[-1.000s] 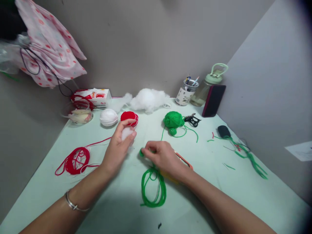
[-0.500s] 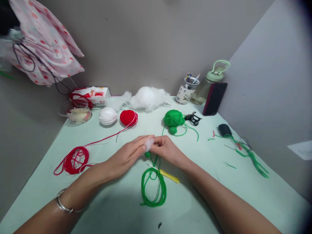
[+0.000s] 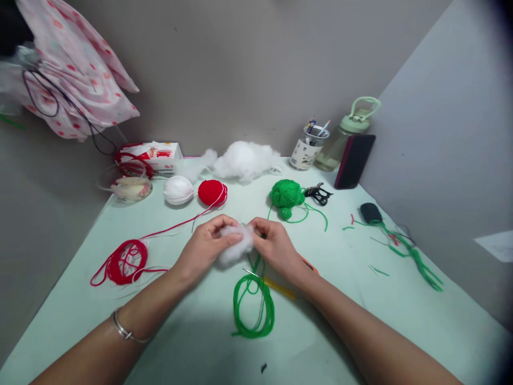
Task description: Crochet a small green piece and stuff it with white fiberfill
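Observation:
A tuft of white stuffing point(image 3: 235, 248) sits between my two hands, over the middle of the table. My left hand point(image 3: 208, 241) is closed on it from the left, thumb on top. From the right, the fingertips of my right hand point(image 3: 276, 247) pinch at the tuft's edge. Just below lies a coil of green yarn point(image 3: 254, 331), whose strands lead up under my right hand. Beside the coil is a crochet hook with a yellow handle point(image 3: 280, 289), partly behind my right wrist. Part of an orange object point(image 3: 310, 264) shows by that wrist.
A heap of stuffing point(image 3: 244, 160) lies against the wall. Balls of white point(image 3: 178, 191), red point(image 3: 212, 192) and green yarn point(image 3: 286, 192) stand before it. Coiled red yarn point(image 3: 128, 262) lies left. Black scissors point(image 3: 318, 194), a phone point(image 3: 355, 161) and a bottle point(image 3: 340, 139) are at right.
My left hand has turned from flat to curled, and much more of the stuffing now shows between my hands. The orange object has come into view by my right wrist.

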`<state>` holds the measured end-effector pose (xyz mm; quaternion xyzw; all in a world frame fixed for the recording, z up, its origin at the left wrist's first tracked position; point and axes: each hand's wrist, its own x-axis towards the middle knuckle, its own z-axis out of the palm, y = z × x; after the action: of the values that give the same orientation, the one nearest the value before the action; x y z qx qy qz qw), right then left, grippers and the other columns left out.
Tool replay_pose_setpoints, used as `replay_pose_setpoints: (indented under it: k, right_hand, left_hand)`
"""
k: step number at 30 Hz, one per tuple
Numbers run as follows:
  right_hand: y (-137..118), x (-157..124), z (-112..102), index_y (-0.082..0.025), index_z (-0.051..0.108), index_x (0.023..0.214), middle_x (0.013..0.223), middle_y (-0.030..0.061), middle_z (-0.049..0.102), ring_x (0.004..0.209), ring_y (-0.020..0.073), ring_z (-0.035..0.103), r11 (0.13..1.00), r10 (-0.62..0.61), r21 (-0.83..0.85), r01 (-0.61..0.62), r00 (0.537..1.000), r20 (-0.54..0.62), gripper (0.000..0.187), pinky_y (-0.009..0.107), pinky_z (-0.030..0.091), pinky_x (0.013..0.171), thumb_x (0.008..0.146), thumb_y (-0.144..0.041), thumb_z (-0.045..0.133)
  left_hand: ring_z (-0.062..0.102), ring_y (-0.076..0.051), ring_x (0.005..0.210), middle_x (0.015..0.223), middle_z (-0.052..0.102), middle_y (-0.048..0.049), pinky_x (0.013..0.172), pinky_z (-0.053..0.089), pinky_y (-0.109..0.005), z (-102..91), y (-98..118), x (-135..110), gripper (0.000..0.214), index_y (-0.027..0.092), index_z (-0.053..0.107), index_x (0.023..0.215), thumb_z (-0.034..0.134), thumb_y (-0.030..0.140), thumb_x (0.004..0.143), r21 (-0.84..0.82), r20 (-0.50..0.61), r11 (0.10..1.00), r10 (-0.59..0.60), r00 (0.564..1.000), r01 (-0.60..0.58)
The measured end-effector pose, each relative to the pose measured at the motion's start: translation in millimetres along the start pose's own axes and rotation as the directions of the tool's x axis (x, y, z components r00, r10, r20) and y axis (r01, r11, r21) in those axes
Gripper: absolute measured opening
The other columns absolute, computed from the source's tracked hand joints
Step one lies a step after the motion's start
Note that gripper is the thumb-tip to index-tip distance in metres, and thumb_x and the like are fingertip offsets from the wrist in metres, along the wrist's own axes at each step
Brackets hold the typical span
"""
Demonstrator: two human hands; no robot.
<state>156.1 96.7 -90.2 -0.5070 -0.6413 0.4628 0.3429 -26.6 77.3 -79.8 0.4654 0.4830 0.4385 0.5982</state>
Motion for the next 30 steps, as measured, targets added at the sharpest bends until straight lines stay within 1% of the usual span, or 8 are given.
replay_pose_setpoints:
  k: [2,6,10,15,20,23,26,30]
  right_hand:
    - [0.3,-2.1,1.2,-0.020,0.065,0.076,0.062,-0.0045,0.050,0.062,0.0127,0.042,0.999,-0.017,-0.030,0.017,1.000,0.006,0.018,0.027,0.030,0.059,0.083,-0.034,0.055]
    - [-1.1,-5.2,-0.1,-0.020,0.065,0.079,0.063,-0.0036,0.053,0.061,0.0131,0.044,0.992,-0.053,-0.115,0.056,0.998,0.029,0.022,0.028,0.030,0.060,0.089,-0.033,0.052]
    - [-5.1,-7.7,-3.4,-0.021,0.064,0.080,0.066,-0.0027,0.056,0.063,0.0137,0.048,0.978,-0.098,-0.177,0.110,0.992,0.074,0.025,0.028,0.032,0.062,0.096,-0.033,0.048]
    - [-9.4,-9.2,-6.2,-0.022,0.065,0.084,0.066,-0.0024,0.057,0.062,0.0141,0.048,0.949,-0.128,-0.277,0.152,0.986,0.102,0.024,0.028,0.033,0.064,0.099,-0.032,0.049]
    - [-9.4,-10.2,-5.0,-0.023,0.066,0.089,0.071,0.0002,0.064,0.064,0.0156,0.051,0.889,-0.168,-0.413,0.198,0.980,0.108,0.022,0.029,0.034,0.066,0.102,-0.030,0.049]
    - [-11.8,-13.4,-0.5,-0.023,0.064,0.089,0.072,0.0018,0.065,0.065,0.0166,0.051,0.851,-0.183,-0.476,0.220,0.975,0.124,0.023,0.029,0.033,0.066,0.103,-0.029,0.048]
    - [-17.6,-18.5,5.0,-0.023,0.060,0.085,0.070,0.0017,0.062,0.064,0.0168,0.050,0.842,-0.204,-0.478,0.252,0.967,0.152,0.022,0.029,0.031,0.066,0.103,-0.029,0.049]
    - [-23.7,-22.0,7.9,-0.024,0.060,0.084,0.068,-0.0008,0.060,0.062,0.0150,0.048,0.909,-0.185,-0.352,0.221,0.974,0.133,0.020,0.028,0.031,0.064,0.102,-0.030,0.053]
  left_hand:
    - [0.061,-0.013,0.070,0.081,0.069,0.0020,0.063,0.046,-0.023,0.6,-1.0,0.9,0.032,0.018,0.067,0.095,0.085,0.034,0.074,0.031,-0.029,0.999,0.018,0.999,-0.018]
    - [0.064,-0.016,0.074,0.087,0.071,0.0005,0.064,0.048,-0.025,-0.1,-0.6,2.2,0.037,0.018,0.067,0.100,0.084,0.032,0.070,0.060,-0.010,0.998,-0.004,1.000,0.005]
    - [0.059,-0.014,0.066,0.079,0.067,0.0035,0.060,0.043,-0.025,-0.4,-2.0,2.0,0.033,0.019,0.067,0.095,0.081,0.031,0.068,0.085,-0.007,0.996,-0.011,1.000,0.012]
    - [0.053,-0.014,0.061,0.069,0.060,0.0053,0.057,0.038,-0.025,0.1,-1.0,0.7,0.023,0.020,0.065,0.088,0.075,0.033,0.071,0.125,-0.020,0.992,0.002,1.000,0.000]
    - [0.049,-0.013,0.059,0.068,0.057,0.0056,0.055,0.036,-0.025,2.7,-0.6,-1.7,0.018,0.020,0.062,0.083,0.071,0.032,0.073,0.188,-0.032,0.982,0.026,0.999,-0.020]
    - [0.043,-0.013,0.055,0.064,0.049,0.0075,0.053,0.033,-0.025,4.2,-3.9,-3.3,0.016,0.022,0.057,0.081,0.068,0.033,0.076,0.232,-0.069,0.972,0.049,0.996,-0.032]
    - [0.037,-0.013,0.054,0.062,0.042,0.0091,0.054,0.030,-0.026,4.8,-6.9,-3.8,0.016,0.024,0.051,0.081,0.065,0.031,0.080,0.269,-0.133,0.961,0.097,0.986,-0.058]
    - [0.042,-0.015,0.065,0.074,0.047,0.0059,0.062,0.035,-0.028,6.2,-8.4,-3.8,0.015,0.024,0.050,0.081,0.064,0.025,0.078,0.305,-0.204,0.944,0.191,0.960,-0.123]
